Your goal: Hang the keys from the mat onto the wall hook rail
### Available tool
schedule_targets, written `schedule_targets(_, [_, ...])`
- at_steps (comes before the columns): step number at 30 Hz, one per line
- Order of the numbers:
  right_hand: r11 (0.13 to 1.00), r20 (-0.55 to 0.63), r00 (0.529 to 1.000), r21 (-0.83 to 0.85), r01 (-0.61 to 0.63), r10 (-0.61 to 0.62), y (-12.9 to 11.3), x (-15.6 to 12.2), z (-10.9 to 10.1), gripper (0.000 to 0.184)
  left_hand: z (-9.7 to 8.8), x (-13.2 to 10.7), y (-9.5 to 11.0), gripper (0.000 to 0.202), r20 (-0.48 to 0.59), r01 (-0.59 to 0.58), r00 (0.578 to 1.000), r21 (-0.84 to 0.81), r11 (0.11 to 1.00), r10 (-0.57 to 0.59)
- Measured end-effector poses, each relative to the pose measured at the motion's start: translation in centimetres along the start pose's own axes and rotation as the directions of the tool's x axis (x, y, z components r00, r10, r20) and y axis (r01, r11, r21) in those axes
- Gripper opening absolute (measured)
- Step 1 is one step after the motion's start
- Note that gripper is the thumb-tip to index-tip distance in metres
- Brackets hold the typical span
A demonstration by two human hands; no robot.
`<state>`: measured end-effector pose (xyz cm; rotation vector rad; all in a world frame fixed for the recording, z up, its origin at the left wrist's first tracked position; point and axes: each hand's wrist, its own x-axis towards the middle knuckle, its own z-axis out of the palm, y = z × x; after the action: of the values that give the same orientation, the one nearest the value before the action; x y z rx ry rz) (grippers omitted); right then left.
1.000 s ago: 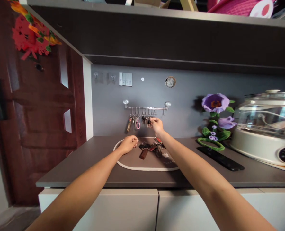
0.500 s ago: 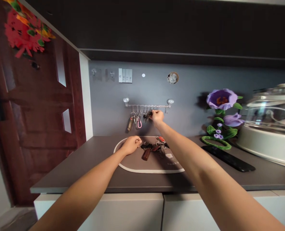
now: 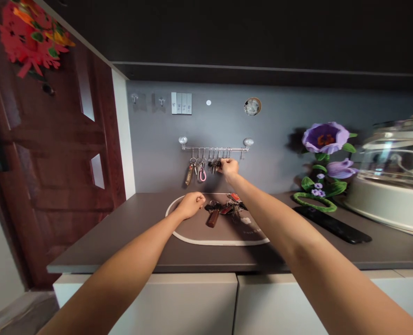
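Raised nearer the rail (image 3: 215, 149), the right hand (image 3: 230, 166) pinches dark keys (image 3: 218, 165) just leftward.

To my left is a dark red-brown door (image 3: 63, 186) with a red floral decoration (image 3: 28, 42) near its top, and overhead I have a dark shelf (image 3: 227, 37). To my right, a purple flower ornament (image 3: 332, 168) stands beside a white, clear-topped appliance (image 3: 384, 204); in front lies a long black object (image 3: 332, 224), perhaps a case.
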<state>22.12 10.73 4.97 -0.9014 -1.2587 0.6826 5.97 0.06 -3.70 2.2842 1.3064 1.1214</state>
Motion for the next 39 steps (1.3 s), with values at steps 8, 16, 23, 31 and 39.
schedule_targets(8, [0.995,-0.196,0.975,0.012,-0.103,0.104,-0.7,-1.0,0.3,0.009,0.2,0.0,-0.3,0.018,0.005,0.031,1.0,-0.021,0.999,-0.031])
schedule_targets(16, [0.983,-0.177,0.984,-0.181,-0.024,-0.009,1.6,0.7,0.0,0.008,0.2,0.0,-0.3,0.019,0.029,0.045,0.999,-0.026,0.999,-0.045])
schedule_targets(23, [0.975,-0.085,0.996,-0.22,-0.001,-0.019,1.9,0.7,-0.2,0.012,0.2,-0.1,-0.4,0.02,0.044,0.044,0.998,-0.026,0.999,-0.043])
schedule_targets(31, [0.984,0.068,0.987,-0.114,-0.135,0.144,-0.3,-1.5,-0.9,0.022,0.0,-0.3,-0.2,0.019,0.046,0.003,0.999,0.037,0.999,-0.004])
schedule_targets(39, [0.973,0.085,0.97,-0.071,-0.22,0.226,-2.0,-4.4,-2.1,0.026,0.4,-0.5,0.1,0.02,0.027,0.094,0.995,0.077,0.993,-0.096])
